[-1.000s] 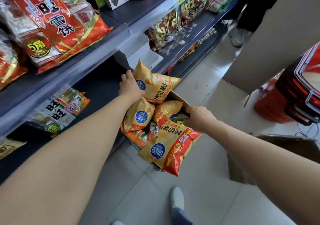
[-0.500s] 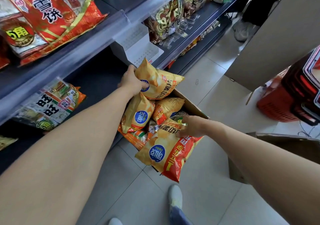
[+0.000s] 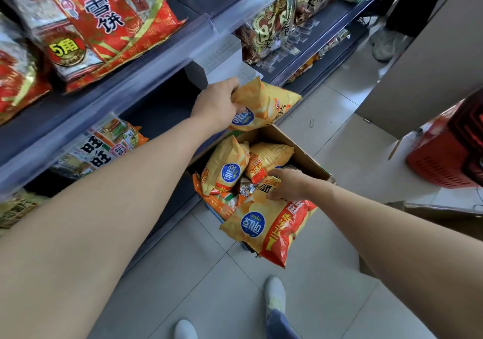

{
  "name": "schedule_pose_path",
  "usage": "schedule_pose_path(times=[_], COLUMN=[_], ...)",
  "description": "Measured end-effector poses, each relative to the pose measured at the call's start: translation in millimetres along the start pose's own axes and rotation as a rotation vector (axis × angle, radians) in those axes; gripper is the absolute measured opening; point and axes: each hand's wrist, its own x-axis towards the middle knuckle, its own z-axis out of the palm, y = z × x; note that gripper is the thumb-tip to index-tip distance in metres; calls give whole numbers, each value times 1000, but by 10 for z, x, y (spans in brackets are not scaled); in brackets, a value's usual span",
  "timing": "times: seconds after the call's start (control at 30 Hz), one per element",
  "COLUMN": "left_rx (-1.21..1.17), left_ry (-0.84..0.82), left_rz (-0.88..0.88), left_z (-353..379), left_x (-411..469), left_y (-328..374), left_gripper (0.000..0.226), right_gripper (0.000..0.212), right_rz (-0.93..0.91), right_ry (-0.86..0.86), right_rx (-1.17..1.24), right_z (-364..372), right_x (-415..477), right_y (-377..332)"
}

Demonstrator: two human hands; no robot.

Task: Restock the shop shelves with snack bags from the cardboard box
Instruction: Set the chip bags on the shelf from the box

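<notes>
Your left hand (image 3: 217,104) grips a yellow bag (image 3: 266,103), held above the box (image 3: 305,155). Your right hand (image 3: 290,185) clutches the top of a larger bag (image 3: 274,229) that hangs over the box's near edge. More bags (image 3: 227,166) lie between your hands, and the shelf (image 3: 156,61) runs just beyond your left.

Red basket (image 3: 439,165) right — tiled floor (image 3: 339,119), sneaker (image 3: 383,44) beyond.

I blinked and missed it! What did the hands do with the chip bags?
The left hand lifted its yellow crinkly plastic chip bag out of the brown cardboard box, toward the shelf. The right hand slid leftward onto the big yellow-and-red bag, gripping its top. Box and other bags stayed put.
</notes>
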Motion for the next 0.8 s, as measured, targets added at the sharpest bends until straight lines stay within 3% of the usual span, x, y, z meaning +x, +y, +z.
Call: schedule_pose_path(times=[0.07, 0.27, 0.37, 0.47, 0.7, 0.8], left_rx=[16, -69, -107, -129, -79, -73], left_ry=[15, -15, -24, 1, 31, 24], left_rz=[31, 15, -48, -131, -241, -258], left_z=[-107, -423, -576, -684, -771, -858], left_x=[-63, -427, -645, -811, -1182, -1319], left_y=[49, -40, -207, -383, -618, -635], left_gripper=[24, 17, 16, 22, 23, 24], right_gripper=[59, 67, 71, 66, 37, 33], right_rz=[-80, -243, -238, -238, -173, -125], right_ry=[-47, -342, -361, -313, -17, 123], right_rx=[-61, -334, -509, -584, -636, -661], right_z=[-10, 4, 105, 150, 270, 277], right_x=[-36, -114, -56, -53, -133, -192], right_y=[-126, -470, -524, -576, -658, -665])
